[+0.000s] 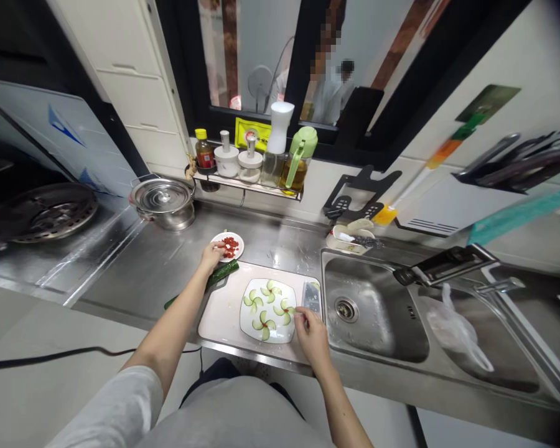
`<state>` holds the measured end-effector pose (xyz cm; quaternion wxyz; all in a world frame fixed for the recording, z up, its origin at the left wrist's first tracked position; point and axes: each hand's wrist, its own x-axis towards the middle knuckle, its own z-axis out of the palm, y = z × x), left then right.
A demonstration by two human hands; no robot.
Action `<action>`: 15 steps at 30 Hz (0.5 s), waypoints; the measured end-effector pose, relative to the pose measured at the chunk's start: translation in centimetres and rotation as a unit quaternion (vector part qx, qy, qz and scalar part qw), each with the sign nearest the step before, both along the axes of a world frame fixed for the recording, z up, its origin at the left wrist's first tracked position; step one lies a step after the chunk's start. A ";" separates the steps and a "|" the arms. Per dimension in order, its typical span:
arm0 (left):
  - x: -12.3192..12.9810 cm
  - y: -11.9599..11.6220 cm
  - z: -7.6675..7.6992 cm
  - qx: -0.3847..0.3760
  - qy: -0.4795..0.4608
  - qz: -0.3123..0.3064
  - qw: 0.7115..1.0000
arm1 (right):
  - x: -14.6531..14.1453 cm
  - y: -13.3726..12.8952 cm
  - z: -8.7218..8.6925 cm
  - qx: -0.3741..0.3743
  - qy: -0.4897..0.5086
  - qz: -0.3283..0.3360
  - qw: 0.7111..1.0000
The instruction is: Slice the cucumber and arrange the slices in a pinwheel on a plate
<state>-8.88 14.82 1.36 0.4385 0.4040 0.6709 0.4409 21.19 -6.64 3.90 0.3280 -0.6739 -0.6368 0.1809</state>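
A white square plate (pixel 256 333) lies on the pale cutting board (pixel 219 316), with cucumber slices (pixel 264 325) set out in several pinwheels. At the plate's right edge is my right hand (pixel 310 330), fingers bent together; what they hold, if anything, is too small to tell. My left hand (pixel 212 255) reaches over the rim of a small white plate (pixel 239 239) of chopped red pieces (pixel 231 247), its fingertips closed at the pieces. A length of dark green cucumber (pixel 223 272) rests across the board's upper left corner. The knife blade (pixel 311 297) lies flat near the board's right side.
To the right is a steel sink (pixel 373 311), with a plastic bag (pixel 457 326) in the second basin. A lidded pot (pixel 165 202) stands at the back left beside the stove (pixel 42 211). A shelf (pixel 247 186) of bottles and jars hangs below the window.
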 end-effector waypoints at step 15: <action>6.0 -8.8 5.7 0.151 0.143 -0.241 0.948 | -4.7 7.3 6.4 0.021 0.009 0.118 0.993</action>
